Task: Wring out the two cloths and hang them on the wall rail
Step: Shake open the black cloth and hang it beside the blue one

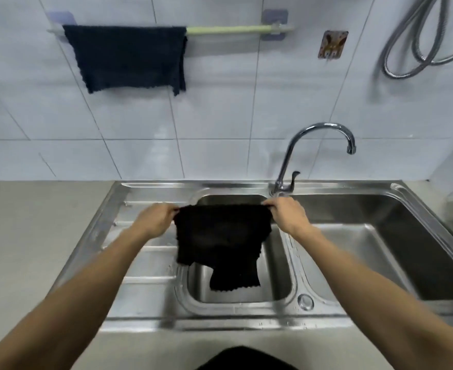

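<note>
A dark blue cloth (129, 58) hangs spread over the left part of the pale green wall rail (236, 29); the rail's right part is bare. A black cloth (220, 236) hangs stretched between my hands above the small middle sink basin (276, 271), its lower edge dangling into the basin. My left hand (157, 218) pinches its top left corner. My right hand (287, 213) pinches the top right corner.
A chrome gooseneck faucet (319, 134) stands behind the basins, spout over the large right basin (380, 236). A ribbed drainboard (140, 263) lies left. A metal shower hose (423, 44) loops on the tiled wall at upper right, beside a brown wall hook (332, 45).
</note>
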